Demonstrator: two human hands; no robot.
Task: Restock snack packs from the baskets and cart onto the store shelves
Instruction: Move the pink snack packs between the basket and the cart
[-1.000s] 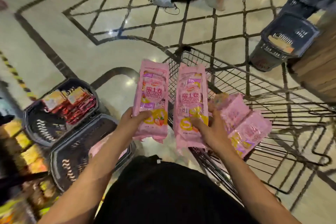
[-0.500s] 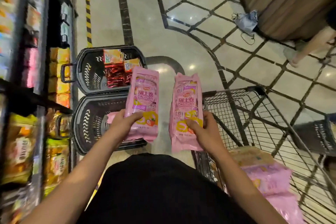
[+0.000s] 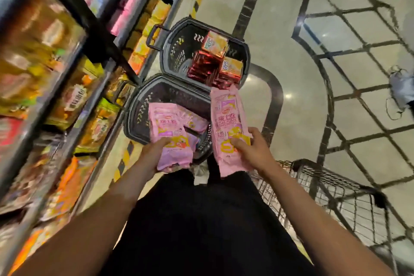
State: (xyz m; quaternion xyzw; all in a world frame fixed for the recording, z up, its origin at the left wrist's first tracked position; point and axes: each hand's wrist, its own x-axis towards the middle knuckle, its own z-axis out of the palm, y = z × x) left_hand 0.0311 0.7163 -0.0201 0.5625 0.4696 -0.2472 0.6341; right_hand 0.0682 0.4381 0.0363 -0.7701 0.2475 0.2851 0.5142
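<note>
The left hand (image 3: 154, 154) has its grip round the lower end of a pink snack pack (image 3: 170, 134), thumb lying across the printed front, and holds it tilted over the near basket (image 3: 143, 105). The right hand (image 3: 253, 150) has its grip on a second pink pack (image 3: 228, 127) in the same way, thumb on the yellow part of the label, with the pack standing nearly upright and its top edge reaching up toward the far basket (image 3: 172, 51). The two packs are side by side with a gap between them. More pink packs (image 3: 197, 123) lie inside the near basket, partly hidden behind the held ones. The far basket touches the near one and holds red foil packs (image 3: 203, 67) with orange boxes (image 3: 215, 42) on top. Both baskets sit on the pale floor (image 3: 298, 74) just beside the store shelves (image 3: 67, 87), which run along the left and are packed with yellow, orange and green goods, blurred. A wire cart (image 3: 340, 197) stands at the lower right, near the person's right arm.
</note>
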